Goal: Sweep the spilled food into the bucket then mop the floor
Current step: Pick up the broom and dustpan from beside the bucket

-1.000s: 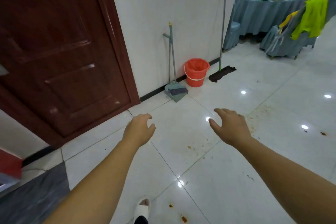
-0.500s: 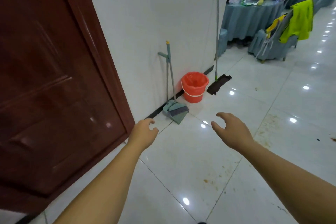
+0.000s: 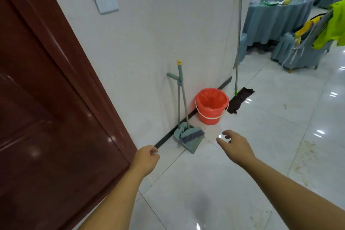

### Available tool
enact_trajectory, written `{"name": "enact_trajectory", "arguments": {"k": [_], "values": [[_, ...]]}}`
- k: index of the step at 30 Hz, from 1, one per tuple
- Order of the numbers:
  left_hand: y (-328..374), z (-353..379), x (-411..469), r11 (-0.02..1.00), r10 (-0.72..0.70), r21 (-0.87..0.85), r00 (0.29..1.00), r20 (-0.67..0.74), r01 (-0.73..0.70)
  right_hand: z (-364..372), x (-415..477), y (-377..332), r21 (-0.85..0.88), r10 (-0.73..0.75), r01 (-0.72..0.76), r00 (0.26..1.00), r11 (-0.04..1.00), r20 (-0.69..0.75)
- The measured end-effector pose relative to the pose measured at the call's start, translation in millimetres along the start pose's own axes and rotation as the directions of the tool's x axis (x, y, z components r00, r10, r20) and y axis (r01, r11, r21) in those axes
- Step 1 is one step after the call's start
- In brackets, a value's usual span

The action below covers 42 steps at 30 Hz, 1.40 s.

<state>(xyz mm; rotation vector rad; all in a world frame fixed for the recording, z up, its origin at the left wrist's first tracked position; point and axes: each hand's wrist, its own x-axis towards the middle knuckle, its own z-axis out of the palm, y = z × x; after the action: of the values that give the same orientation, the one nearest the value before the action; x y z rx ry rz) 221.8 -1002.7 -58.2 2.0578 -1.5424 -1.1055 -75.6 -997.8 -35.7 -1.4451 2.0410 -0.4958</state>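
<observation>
Spilled food [image 3: 306, 157] is showing as faint brownish smears on the white tiled floor [image 3: 214, 183], off to the right of the right hand [image 3: 236, 145]. Both bare hands are reaching forward over the tiles and gripping nothing: the right hand is hanging with its fingers spread and released, while the left hand [image 3: 146, 158] is curling loosely, its fingertips nearly meeting, beside the dark red door [image 3: 46, 117]. Just ahead, between the two hands, a grey-green broom [image 3: 183, 99] and dustpan [image 3: 188, 140] are leaning together against the white wall [image 3: 158, 33]. Just beyond the right hand, an orange bucket [image 3: 211, 106] with a white handle is standing by the wall. Past the bucket, a green-handled mop [image 3: 238, 43] is leaning upright, its dark head lying on the tiles. Farther right, a cloth-covered table [image 3: 276, 17] is standing with cluttered items on top.
</observation>
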Motion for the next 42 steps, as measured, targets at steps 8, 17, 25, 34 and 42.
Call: {"name": "enact_trajectory", "arguments": {"k": [8,17,25,34,42], "values": [[41.0,-20.9,152.6,1.000,0.003,-0.027,1.000,0.012,-0.002,15.2,160.4,-68.4,0.151,0.067,-0.074,0.996,0.986,0.051],[107.0,-46.6,361.2,0.989,0.125,0.055,0.977,0.170,-0.136,43.8,342.1,-160.4,0.299,0.142,-0.146,0.989,0.943,0.036],[165.3,-43.4,493.6,0.893,0.274,0.296,0.932,0.235,-0.338,74.4,464.8,-215.5,0.311,0.127,-0.139,0.990,0.940,0.060],[207.9,-6.5,577.3,0.672,0.465,0.513,0.843,0.269,-0.534,86.8,542.4,-233.0,0.198,0.042,-0.051,0.998,0.979,0.049],[209.0,20.4,611.7,0.443,0.455,0.685,0.804,0.384,-0.578,98.0,561.2,-225.2,0.077,0.080,-0.087,0.993,0.993,0.091]]}}
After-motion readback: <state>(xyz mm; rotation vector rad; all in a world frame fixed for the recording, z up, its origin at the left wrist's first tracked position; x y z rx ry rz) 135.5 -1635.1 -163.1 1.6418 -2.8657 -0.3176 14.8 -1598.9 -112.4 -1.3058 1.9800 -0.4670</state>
